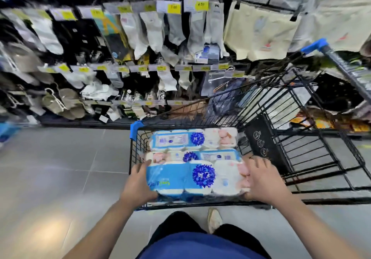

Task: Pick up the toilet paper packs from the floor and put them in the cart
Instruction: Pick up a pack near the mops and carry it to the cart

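Left hand: the left hand (138,184) clasps the left end of the held pack (192,178), thumb on top, with the fingers hidden underneath.
Right hand: the right hand (263,180) wraps the right end of the same pack, fingers spread over its top and side.
Held pack: blue-and-white wrap with a dark blue flower. It lies crosswise at the near end of the cart (135,130), inside the wire walls. I cannot tell whether it rests on anything.
Pack count: three in view, all within the cart: the held pack, the middle pack (216,155) and the far pack (174,139).
Stacking: the three lie side by side in parallel, each touching its neighbour.
Edges: the held pack's near long edge sits at the cart's near rim. Its left end is just beside the left wall.
Open room: right of the packs the basket is bare wire up to the black flap (263,144), which stands tilted.
Cart: one, of black wire, with a blue corner bumper and a blue handle (315,46).
Floor: grey tiles (60,168) lie open to the cart's left.
Sock rack (140,38): hung with rows of socks and yellow price tags, it runs along the far side of the floor, near the cart.
Shoe (214,218): one shows, below the cart's near rim.
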Motion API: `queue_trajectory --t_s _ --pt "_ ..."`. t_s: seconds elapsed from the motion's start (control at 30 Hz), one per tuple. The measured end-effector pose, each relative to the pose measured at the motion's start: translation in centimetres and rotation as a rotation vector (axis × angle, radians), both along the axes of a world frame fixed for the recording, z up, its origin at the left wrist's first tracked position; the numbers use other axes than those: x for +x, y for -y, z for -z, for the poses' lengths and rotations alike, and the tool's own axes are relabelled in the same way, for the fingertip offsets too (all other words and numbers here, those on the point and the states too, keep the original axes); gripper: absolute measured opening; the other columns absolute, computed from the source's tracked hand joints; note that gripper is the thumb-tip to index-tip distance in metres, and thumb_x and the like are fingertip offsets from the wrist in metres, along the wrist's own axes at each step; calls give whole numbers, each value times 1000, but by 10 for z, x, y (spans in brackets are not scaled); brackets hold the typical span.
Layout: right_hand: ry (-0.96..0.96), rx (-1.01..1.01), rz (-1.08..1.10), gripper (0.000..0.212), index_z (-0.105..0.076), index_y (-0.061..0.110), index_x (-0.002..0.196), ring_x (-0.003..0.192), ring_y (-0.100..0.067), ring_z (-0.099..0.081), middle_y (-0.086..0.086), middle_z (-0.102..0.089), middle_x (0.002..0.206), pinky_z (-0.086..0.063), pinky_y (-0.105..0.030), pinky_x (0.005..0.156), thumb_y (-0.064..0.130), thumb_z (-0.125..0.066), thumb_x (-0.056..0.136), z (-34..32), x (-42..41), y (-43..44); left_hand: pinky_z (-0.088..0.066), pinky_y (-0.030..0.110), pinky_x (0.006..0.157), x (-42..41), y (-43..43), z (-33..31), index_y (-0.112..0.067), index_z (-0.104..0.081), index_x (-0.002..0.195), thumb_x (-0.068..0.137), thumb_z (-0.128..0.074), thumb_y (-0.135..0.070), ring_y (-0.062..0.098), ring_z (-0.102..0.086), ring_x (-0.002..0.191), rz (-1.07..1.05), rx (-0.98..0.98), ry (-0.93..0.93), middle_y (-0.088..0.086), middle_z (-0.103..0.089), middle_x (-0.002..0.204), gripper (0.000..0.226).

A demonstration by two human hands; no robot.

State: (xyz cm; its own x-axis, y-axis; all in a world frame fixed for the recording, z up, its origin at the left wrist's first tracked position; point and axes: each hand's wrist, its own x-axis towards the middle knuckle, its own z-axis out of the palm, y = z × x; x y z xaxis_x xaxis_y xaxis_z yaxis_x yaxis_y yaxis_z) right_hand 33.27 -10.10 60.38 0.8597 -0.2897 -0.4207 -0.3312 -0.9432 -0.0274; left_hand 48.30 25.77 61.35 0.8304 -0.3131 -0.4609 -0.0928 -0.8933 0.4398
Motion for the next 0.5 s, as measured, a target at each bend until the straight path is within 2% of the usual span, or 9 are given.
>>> queue_trajectory --t_s 0.07,0.13,0.23,0.33,0.5 --pt "8 27 1 131 -31 21 151 126 -36 -47 -10 -47 136 -46 -48 102 82 -51 37 14 -3 5 -46 31 100 -9 6 3 -24 -27 152 53 -84 -36 21 -49 130 -14 38 -5 1 -30 145 115" --pt "37 50 -14 128 -28 21 151 127 -40 -48 -13 -47 136 -47 -51 102 80 -58 41 26 -5 10 -48 35 101 -16 8 9 -26 -26 151 51 -82 -43 21 -49 130 -24 70 6 -1 -29 145 115" --pt "-39 86 -6 130 -12 25 159 140 -36 -33 -10 -33 150 -35 -48 114 78 -65 52 33 -5 11 -48 47 100 -25 5 20 -33 -21 151 45 -69 -61 28 -50 129 -52 144 26 2 -28 145 119" --pt "-92 152 19 132 -2 29 160 145 -35 -26 -8 -25 155 -31 -47 118 77 -69 56 38 -3 16 -47 46 101 -32 10 20 -35 -16 151 50 -75 -54 33 -48 128 -50 197 32 5 -28 145 119" --pt "-182 281 36 142 -7 31 161 147 -33 -25 -4 -19 160 -29 -44 120 82 -69 44 37 3 33 -34 40 114 -35 15 16 -34 -7 157 59 -80 -49 35 -28 141 -47 250 20 12 -20 152 123"
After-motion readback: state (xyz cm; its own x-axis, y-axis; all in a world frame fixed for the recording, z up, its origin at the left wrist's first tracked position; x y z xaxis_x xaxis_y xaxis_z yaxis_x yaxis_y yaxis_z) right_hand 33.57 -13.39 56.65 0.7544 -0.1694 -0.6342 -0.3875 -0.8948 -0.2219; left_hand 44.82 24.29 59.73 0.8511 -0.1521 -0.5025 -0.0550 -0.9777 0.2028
